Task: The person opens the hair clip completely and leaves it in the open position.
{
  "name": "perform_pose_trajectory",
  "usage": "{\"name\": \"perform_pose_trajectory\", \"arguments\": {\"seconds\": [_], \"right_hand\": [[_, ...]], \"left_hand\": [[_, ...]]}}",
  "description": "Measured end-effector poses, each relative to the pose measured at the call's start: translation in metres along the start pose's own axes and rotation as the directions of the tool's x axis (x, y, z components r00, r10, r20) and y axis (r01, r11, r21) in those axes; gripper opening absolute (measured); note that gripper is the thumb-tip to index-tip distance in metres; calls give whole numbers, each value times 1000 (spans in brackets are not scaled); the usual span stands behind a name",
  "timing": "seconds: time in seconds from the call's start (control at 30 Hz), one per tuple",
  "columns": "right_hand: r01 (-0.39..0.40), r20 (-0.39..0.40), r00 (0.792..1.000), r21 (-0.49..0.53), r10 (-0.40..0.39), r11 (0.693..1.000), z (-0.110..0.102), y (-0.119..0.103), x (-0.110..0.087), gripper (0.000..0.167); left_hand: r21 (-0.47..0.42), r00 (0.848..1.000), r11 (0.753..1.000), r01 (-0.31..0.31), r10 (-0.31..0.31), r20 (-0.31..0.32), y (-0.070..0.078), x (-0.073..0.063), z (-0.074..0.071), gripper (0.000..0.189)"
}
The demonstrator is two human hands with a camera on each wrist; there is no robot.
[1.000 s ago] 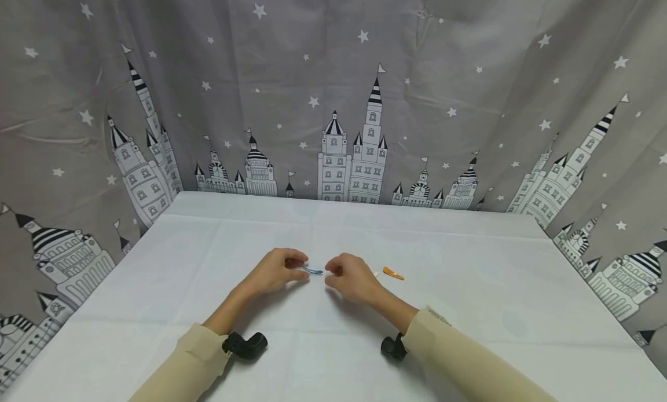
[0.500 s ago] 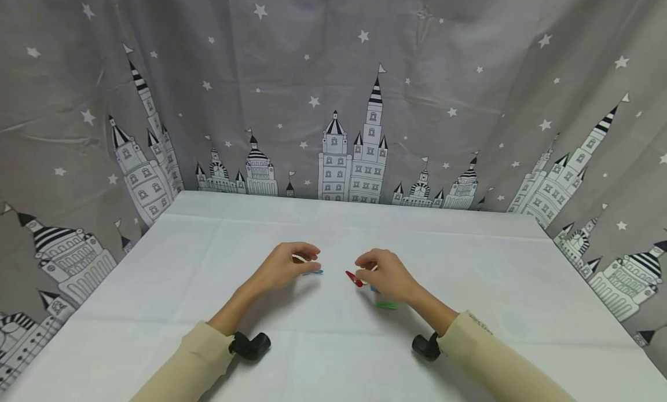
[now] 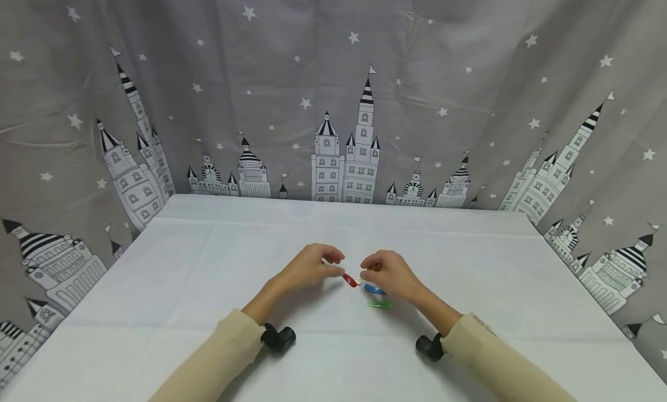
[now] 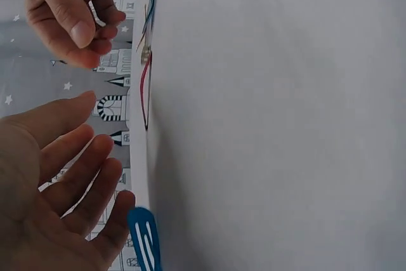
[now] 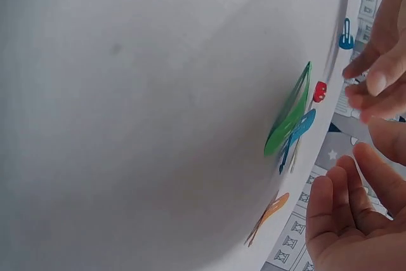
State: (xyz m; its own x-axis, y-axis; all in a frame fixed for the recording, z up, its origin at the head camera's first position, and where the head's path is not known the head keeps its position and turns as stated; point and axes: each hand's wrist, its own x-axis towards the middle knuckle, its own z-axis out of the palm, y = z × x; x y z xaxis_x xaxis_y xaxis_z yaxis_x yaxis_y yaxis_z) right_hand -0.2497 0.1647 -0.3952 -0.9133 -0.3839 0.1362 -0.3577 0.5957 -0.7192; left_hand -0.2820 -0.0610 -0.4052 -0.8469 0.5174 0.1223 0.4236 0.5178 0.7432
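Several snap hair clips lie on the white table. My left hand (image 3: 314, 267) hovers beside the red hair clip (image 3: 349, 280), fingers apart and holding nothing. The right hand (image 3: 393, 273) is held over the group with loosely bent fingers, and nothing shows in its grasp. Under and beside it are a blue hair clip (image 3: 374, 289), a green hair clip (image 3: 379, 304) and a partly covered white hair clip (image 3: 359, 281). In the right wrist view an orange hair clip (image 5: 271, 212) lies near the right hand; the head view hides it. Another blue hair clip (image 4: 144, 239) sits below the left fingers.
A white cloth with fold lines covers the table (image 3: 234, 355). Behind it hangs a grey curtain (image 3: 417, 101) printed with castles and stars. Each wrist wears a black camera, such as the left one (image 3: 278, 338).
First the right hand drew away rightward from the lone blue clip, uncovering the red, blue and green clips. The left hand then shifted right toward the red clip. The head view turned slightly.
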Motion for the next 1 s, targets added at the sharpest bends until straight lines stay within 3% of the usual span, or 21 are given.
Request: {"name": "perform_pose_trajectory", "arguments": {"seconds": [0.33,0.53,0.67,1.0], "right_hand": [[-29,30,999,-26,29,999,11,-1,5,16],[-5,46,999,-57,8,998,14,-3,7,14],[-34,49,998,-73,38,997,15,-2,8,14],[-40,91,995,-95,48,995,20,1,11,6]], "left_hand": [[2,998,1000,1,-1,67,0,8,8,30],[35,998,999,-2,0,70,0,7,9,24],[27,997,999,-17,15,70,-2,7,10,22],[33,998,999,20,-22,58,-2,4,14,21]]}}
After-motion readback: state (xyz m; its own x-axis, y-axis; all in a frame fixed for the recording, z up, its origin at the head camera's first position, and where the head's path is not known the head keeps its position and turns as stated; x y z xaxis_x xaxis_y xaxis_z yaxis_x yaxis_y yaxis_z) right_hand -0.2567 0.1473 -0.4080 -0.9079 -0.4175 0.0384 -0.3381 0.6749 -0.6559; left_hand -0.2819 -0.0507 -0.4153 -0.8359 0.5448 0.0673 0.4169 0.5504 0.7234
